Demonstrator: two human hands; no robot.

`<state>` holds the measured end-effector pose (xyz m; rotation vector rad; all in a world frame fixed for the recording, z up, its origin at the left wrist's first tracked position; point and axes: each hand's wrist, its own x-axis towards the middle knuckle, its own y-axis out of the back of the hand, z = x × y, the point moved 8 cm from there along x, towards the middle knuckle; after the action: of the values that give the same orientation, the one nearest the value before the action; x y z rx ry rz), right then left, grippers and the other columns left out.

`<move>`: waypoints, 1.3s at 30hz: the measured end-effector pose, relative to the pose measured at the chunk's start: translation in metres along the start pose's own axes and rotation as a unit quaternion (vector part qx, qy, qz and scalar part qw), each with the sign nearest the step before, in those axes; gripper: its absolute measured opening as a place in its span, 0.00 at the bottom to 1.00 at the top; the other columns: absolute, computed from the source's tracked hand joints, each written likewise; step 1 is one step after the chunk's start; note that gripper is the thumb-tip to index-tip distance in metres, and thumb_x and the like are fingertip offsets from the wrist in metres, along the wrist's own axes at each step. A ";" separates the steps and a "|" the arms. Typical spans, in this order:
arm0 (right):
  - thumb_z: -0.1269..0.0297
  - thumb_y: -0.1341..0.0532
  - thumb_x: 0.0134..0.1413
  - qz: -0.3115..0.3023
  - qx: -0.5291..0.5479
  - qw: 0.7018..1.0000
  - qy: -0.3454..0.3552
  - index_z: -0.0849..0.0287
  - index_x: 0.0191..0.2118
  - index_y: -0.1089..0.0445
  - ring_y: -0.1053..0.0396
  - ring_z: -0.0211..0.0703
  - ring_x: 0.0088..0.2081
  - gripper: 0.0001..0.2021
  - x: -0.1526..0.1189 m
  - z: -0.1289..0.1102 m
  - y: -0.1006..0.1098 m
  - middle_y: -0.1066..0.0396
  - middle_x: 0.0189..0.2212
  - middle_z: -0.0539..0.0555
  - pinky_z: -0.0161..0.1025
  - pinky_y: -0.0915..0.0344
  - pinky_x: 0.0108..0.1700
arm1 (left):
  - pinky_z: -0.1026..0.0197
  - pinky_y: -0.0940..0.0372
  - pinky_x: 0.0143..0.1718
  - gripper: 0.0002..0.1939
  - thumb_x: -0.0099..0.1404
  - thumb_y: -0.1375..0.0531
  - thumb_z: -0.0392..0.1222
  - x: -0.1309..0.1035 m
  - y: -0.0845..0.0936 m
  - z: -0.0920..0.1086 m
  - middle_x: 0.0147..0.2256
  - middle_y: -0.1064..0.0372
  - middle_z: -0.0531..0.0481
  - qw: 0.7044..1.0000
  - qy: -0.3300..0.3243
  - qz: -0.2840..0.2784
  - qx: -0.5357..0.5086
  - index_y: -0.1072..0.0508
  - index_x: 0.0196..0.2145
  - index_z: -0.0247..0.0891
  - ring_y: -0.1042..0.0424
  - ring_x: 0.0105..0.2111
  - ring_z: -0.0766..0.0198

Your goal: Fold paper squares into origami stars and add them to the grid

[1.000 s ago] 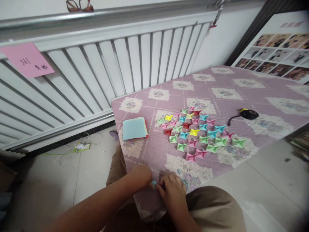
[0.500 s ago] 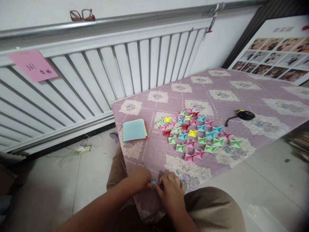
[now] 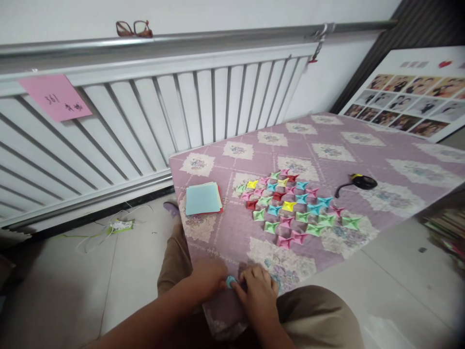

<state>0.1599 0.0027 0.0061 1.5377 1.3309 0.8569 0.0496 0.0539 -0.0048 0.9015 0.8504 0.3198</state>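
Between my two hands, low over the near end of the table, is a small piece of folded light-blue paper [image 3: 230, 281]. My left hand [image 3: 210, 275] is closed on its left side, the fingers bent and partly hidden. From the right, my right hand [image 3: 257, 290] pinches the same paper with thumb and curled fingers. Several folded paper pieces [image 3: 288, 206] in pink, green, blue, yellow and red stand in slanting rows beyond my hands. To their left lies a stack of square paper [image 3: 203, 199] with a light-blue sheet on top.
A patterned purple cloth [image 3: 228, 232] covers the table. A black object with a cord [image 3: 364, 182] lies at the right. Behind stand a white radiator [image 3: 203, 104] and a photo board [image 3: 407, 97]. Glasses [image 3: 134, 30] rest on the pipe. A power strip [image 3: 121, 226] is on the floor.
The view has shifted slightly. A little more of the light-blue paper shows between my fingers. Both hands stay in nearly the same place.
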 end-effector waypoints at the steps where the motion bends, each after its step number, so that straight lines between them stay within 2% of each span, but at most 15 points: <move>1: 0.56 0.37 0.50 0.004 0.011 1.000 0.006 0.53 0.28 0.32 0.38 0.51 0.42 0.08 -0.001 0.001 0.000 0.32 0.34 0.51 0.47 0.48 0.43 | 0.56 0.34 0.37 0.10 0.60 0.40 0.45 -0.002 -0.001 -0.001 0.37 0.25 0.43 1.000 0.010 0.005 0.002 0.24 0.36 0.38 0.26 0.38 0.51; 5: 0.59 0.38 0.52 0.009 0.050 0.999 0.014 0.52 0.29 0.32 0.37 0.51 0.43 0.05 -0.002 0.008 -0.004 0.32 0.33 0.50 0.47 0.48 0.43 | 0.57 0.34 0.36 0.11 0.62 0.42 0.45 -0.009 -0.004 -0.006 0.37 0.25 0.43 0.999 0.044 0.026 0.003 0.25 0.38 0.38 0.26 0.37 0.53; 16: 0.60 0.39 0.53 0.020 0.019 0.999 0.023 0.52 0.29 0.31 0.38 0.51 0.43 0.05 -0.003 0.008 -0.005 0.32 0.34 0.51 0.48 0.48 0.44 | 0.58 0.37 0.35 0.10 0.60 0.40 0.46 -0.008 -0.007 -0.010 0.35 0.26 0.45 0.998 0.037 0.054 -0.026 0.26 0.36 0.38 0.27 0.35 0.53; 23: 0.64 0.41 0.54 0.026 0.053 0.996 0.064 0.50 0.34 0.28 0.38 0.49 0.43 0.04 -0.007 0.003 -0.003 0.31 0.37 0.51 0.49 0.50 0.47 | 0.62 0.40 0.37 0.08 0.61 0.40 0.45 -0.025 -0.007 -0.009 0.36 0.28 0.51 0.990 0.020 0.116 -0.074 0.29 0.36 0.40 0.31 0.37 0.60; 27: 0.66 0.41 0.53 0.000 0.064 0.994 0.085 0.48 0.36 0.28 0.39 0.50 0.47 0.06 -0.010 0.002 -0.006 0.30 0.41 0.51 0.52 0.53 0.52 | 0.64 0.41 0.38 0.05 0.64 0.44 0.41 -0.030 -0.006 -0.005 0.37 0.29 0.53 0.984 0.000 0.144 -0.104 0.30 0.37 0.40 0.32 0.37 0.64; 30: 0.67 0.41 0.52 -0.006 0.072 0.993 0.094 0.49 0.35 0.28 0.39 0.50 0.49 0.06 -0.012 0.004 -0.007 0.30 0.41 0.52 0.54 0.54 0.53 | 0.63 0.42 0.40 0.07 0.65 0.46 0.37 -0.031 -0.006 -0.002 0.38 0.29 0.52 0.979 -0.002 0.169 -0.114 0.29 0.35 0.40 0.33 0.39 0.64; 39: 0.64 0.40 0.52 -0.014 0.101 0.988 0.112 0.48 0.35 0.29 0.37 0.49 0.49 0.05 -0.013 0.002 -0.002 0.29 0.42 0.50 0.54 0.55 0.55 | 0.59 0.45 0.40 0.06 0.64 0.46 0.35 -0.036 -0.019 0.001 0.35 0.31 0.51 0.967 0.001 0.231 -0.104 0.29 0.32 0.39 0.34 0.38 0.62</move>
<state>0.1582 -0.0102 0.0040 1.6083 1.6401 0.9219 0.0253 0.0211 -0.0010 0.8949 0.5872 0.8016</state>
